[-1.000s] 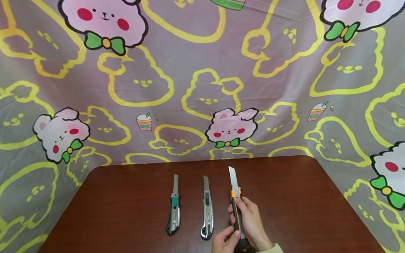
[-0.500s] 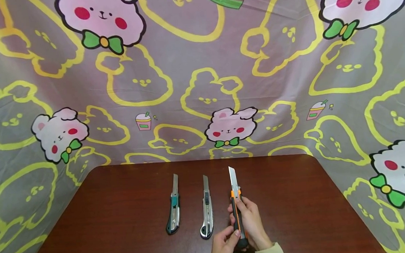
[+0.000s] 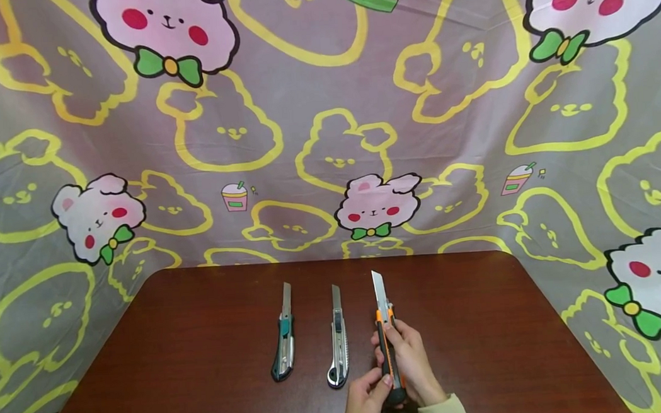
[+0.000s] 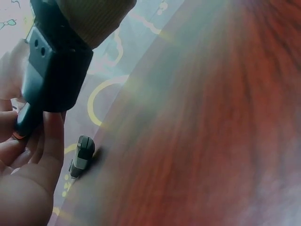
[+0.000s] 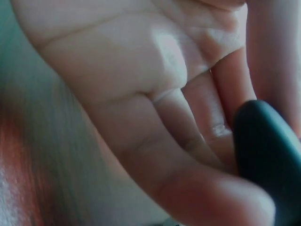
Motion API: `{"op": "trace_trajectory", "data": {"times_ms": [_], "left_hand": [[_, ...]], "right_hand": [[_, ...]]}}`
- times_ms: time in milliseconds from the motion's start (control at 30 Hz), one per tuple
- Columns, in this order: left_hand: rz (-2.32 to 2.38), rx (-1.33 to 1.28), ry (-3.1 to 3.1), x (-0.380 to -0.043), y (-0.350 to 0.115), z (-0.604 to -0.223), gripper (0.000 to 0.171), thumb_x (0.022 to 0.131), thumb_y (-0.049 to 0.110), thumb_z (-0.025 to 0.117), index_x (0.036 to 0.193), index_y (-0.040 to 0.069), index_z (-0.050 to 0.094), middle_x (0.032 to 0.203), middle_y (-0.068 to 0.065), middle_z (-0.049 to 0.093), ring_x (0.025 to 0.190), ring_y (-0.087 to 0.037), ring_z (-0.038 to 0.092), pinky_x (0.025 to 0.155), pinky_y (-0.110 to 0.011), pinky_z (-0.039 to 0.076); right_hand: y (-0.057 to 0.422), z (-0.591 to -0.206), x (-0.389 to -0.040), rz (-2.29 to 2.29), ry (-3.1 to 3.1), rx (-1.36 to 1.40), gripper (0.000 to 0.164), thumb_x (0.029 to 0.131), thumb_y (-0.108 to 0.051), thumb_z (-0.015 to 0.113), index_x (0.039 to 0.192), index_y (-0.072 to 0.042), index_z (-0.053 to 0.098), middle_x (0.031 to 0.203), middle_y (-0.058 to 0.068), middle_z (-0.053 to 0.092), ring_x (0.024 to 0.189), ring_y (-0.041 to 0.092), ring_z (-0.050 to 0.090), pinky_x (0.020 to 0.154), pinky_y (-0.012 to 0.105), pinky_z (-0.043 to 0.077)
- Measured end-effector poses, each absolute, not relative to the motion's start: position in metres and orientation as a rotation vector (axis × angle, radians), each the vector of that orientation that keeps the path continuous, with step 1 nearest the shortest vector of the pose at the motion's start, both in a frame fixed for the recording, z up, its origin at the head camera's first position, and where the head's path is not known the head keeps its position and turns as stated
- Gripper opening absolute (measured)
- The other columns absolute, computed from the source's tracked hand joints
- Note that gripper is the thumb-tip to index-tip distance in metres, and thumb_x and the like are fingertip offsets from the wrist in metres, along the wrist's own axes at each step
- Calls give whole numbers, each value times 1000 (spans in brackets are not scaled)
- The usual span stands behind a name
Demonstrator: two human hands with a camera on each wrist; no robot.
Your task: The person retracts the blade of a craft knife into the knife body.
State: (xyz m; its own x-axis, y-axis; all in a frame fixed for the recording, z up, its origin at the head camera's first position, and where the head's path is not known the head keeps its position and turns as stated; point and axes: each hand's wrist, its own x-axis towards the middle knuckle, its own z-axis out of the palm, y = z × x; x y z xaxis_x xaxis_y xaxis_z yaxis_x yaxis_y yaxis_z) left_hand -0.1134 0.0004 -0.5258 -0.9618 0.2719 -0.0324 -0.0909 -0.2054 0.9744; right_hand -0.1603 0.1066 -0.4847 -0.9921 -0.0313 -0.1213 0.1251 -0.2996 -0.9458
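Three utility knives in play, and we're on the orange-and-black knife (image 3: 387, 354), right of centre in the lower frame, its blade (image 3: 379, 292) extended and pointing up-frame. Both hands are on it, close together: the right hand (image 3: 412, 358) grips the handle, thumb on its front, while the left hand (image 3: 366, 399) pinches near the butt. To their left in the frame, the silver knife (image 3: 338, 342) and the teal knife (image 3: 284, 342) lie on the table (image 3: 203, 353). We'd call this step two-handed steadying; the next move, we judge, calls for fingers well clear of that edge.
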Motion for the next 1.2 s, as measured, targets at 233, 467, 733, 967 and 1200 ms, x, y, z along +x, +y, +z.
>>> {"op": "trace_trajectory", "data": {"times_ms": [233, 467, 733, 967, 1200], "left_hand": [[2263, 244, 1812, -113, 0, -524, 24, 91, 7, 46, 103, -11, 58, 80, -32, 62, 61, -10, 63, 61, -28, 55], [2279, 258, 1800, -107, -3, -505, 25, 91, 4, 45, 103, -14, 56, 77, -35, 60, 60, -9, 62, 61, -29, 55], [2276, 251, 1807, -109, -5, -507, 24, 91, 5, 46, 105, -11, 57, 78, -32, 62, 59, -11, 62, 61, -29, 55], [2279, 251, 1805, -110, -5, -509, 26, 91, 5, 46, 108, -12, 56, 80, -32, 63, 61, -13, 63, 61, -30, 56], [2282, 225, 1804, -116, -3, -527, 27, 91, 6, 45, 110, -11, 56, 79, -29, 64, 60, -12, 63, 59, -29, 55]], "right_hand": [[108, -486, -161, -2446, 1787, 101, 32, 94, -18, 42, 111, 9, 41, 81, 8, 57, 52, 13, 50, 46, 23, 45], [108, -486, -160, -2429, 1805, 93, 26, 94, -18, 42, 110, 2, 44, 85, 10, 57, 54, 14, 51, 48, 24, 45], [108, -486, -162, -2441, 1787, 46, 25, 95, -17, 41, 111, 1, 45, 87, 13, 59, 54, 15, 52, 49, 23, 46], [109, -486, -161, -2429, 1799, -34, 28, 94, -16, 43, 114, 4, 43, 90, 14, 59, 57, 15, 52, 51, 23, 46], [109, -487, -161, -2423, 1806, -47, 30, 94, -18, 44, 113, 5, 42, 91, 12, 59, 59, 15, 53, 53, 23, 46]]}}
